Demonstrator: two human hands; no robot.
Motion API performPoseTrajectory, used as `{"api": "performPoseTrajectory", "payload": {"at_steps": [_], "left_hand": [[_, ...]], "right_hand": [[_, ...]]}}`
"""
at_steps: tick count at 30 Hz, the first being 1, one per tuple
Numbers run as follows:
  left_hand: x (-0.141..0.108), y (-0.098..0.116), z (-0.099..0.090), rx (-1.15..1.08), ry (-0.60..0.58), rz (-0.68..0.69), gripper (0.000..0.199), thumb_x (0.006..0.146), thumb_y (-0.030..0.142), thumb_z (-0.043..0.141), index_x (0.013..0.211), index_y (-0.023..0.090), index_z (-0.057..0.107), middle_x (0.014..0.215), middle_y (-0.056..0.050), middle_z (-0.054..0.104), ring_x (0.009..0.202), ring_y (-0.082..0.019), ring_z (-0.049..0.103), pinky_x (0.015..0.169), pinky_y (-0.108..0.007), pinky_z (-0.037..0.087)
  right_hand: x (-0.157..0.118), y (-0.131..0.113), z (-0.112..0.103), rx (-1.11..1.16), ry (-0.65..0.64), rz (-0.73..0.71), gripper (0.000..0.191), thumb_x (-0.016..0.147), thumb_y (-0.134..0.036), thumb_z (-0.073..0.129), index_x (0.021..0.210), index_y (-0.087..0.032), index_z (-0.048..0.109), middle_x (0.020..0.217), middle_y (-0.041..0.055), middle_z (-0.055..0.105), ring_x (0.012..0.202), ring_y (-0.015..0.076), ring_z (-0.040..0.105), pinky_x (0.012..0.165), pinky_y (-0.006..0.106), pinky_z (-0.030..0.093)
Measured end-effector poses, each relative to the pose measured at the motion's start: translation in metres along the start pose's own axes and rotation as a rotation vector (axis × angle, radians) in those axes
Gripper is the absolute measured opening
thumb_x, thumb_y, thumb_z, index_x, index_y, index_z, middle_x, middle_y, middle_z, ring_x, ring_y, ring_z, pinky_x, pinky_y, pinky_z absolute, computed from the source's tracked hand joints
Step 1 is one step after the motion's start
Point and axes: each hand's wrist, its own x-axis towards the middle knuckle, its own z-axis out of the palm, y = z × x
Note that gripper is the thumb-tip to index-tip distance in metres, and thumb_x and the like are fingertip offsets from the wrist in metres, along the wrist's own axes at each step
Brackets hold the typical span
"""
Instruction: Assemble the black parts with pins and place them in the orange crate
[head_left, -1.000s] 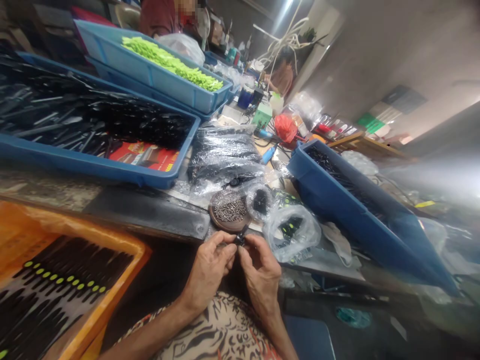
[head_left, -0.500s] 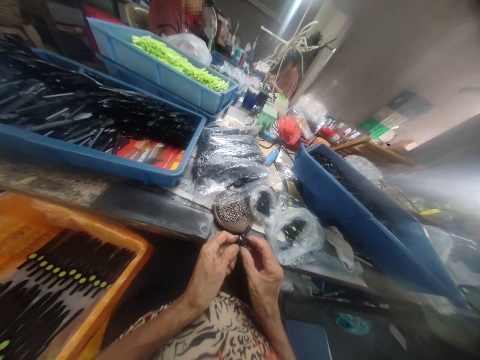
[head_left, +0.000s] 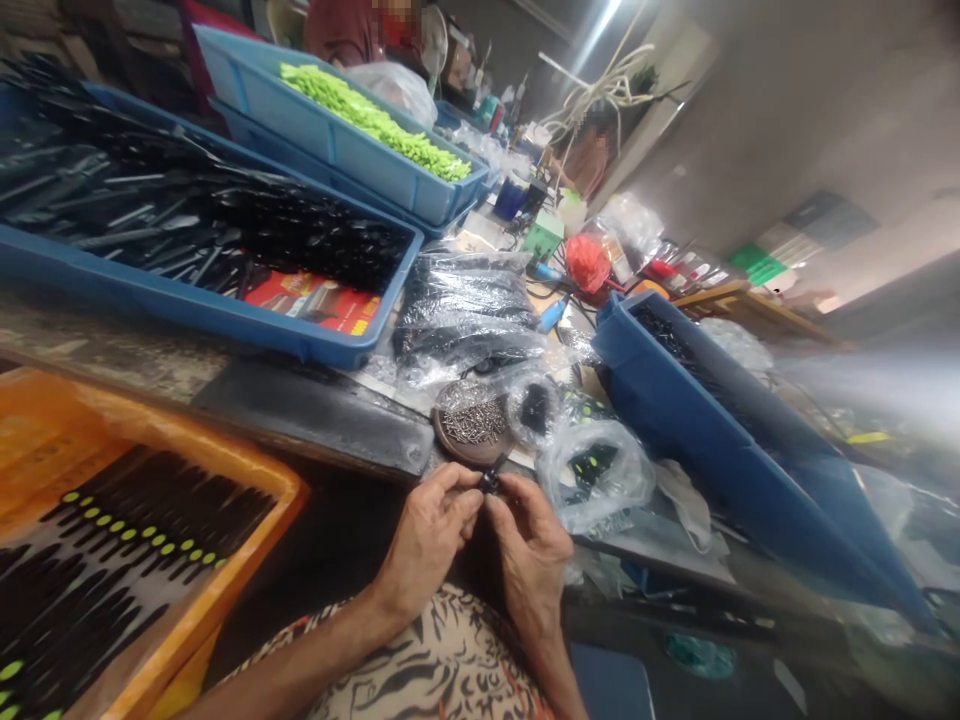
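Note:
Between my fingertips is a small black part point(head_left: 489, 481), too small to name more exactly. My left hand point(head_left: 431, 530) pinches it from the left, thumb and forefinger closed. From the other side my right hand point(head_left: 531, 535) grips it with thumb and fingers bent. Just beyond the hands, at the bench edge, sits a round brown dish point(head_left: 480, 452) full of small metal screws or pins point(head_left: 472, 420). Right of it stands an open clear plastic bag point(head_left: 634, 480) with black and lime-green pieces inside. A smaller bag point(head_left: 534, 408) of black pieces touches it.
An orange crate point(head_left: 255, 540) with rows of black, green-dotted pieces is at lower left. A blue tray point(head_left: 322, 345) of long black parts lies behind it, a light-blue bin point(head_left: 337, 130) of lime-green pieces further back. Another blue bin point(head_left: 675, 410) stands right. Two people are in the background.
The whole scene has shifted slightly right in the view. Both hands keep hold of the small black part, with little change in their grip.

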Motion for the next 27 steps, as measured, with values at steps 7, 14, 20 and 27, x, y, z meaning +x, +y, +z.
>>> {"api": "performPoseTrajectory", "payload": {"at_steps": [7, 14, 20, 27], "left_hand": [[-0.001, -0.003, -0.001, 0.022, 0.016, 0.039, 0.009, 0.080, 0.027, 0.053, 0.081, 0.018, 0.055, 0.057, 0.004, 0.041, 0.052, -0.009, 0.040, 0.045, -0.017, 0.031], [0.000, -0.003, -0.001, 0.004, 0.026, 0.054, 0.008, 0.079, 0.027, 0.055, 0.081, 0.019, 0.056, 0.058, 0.004, 0.042, 0.053, -0.011, 0.043, 0.046, -0.020, 0.033], [0.001, -0.005, -0.001, 0.014, 0.022, 0.071, 0.007, 0.081, 0.025, 0.053, 0.080, 0.019, 0.056, 0.059, 0.004, 0.040, 0.054, -0.010, 0.043, 0.047, -0.019, 0.033], [0.002, -0.003, 0.000, 0.034, 0.033, 0.075, 0.007, 0.081, 0.025, 0.052, 0.080, 0.019, 0.056, 0.064, 0.003, 0.045, 0.054, -0.010, 0.043, 0.048, -0.020, 0.035]], "right_hand": [[0.000, -0.007, 0.002, 0.042, 0.011, 0.099, 0.021, 0.077, -0.026, 0.062, 0.094, -0.016, 0.063, 0.089, 0.0059, 0.066, 0.077, 0.0170, 0.062, 0.068, 0.026, 0.052], [0.001, -0.010, 0.002, -0.044, 0.027, 0.017, 0.019, 0.078, -0.026, 0.059, 0.092, -0.016, 0.064, 0.089, 0.0070, 0.068, 0.078, 0.0186, 0.064, 0.071, 0.029, 0.053], [0.001, -0.011, 0.001, -0.113, -0.016, 0.031, 0.022, 0.082, -0.030, 0.053, 0.096, -0.015, 0.063, 0.089, 0.0083, 0.067, 0.078, 0.0190, 0.063, 0.070, 0.029, 0.052], [0.003, -0.016, 0.002, -0.196, -0.081, 0.009, 0.024, 0.087, -0.033, 0.044, 0.093, -0.016, 0.060, 0.084, 0.0081, 0.065, 0.074, 0.0189, 0.059, 0.066, 0.029, 0.049]]}}
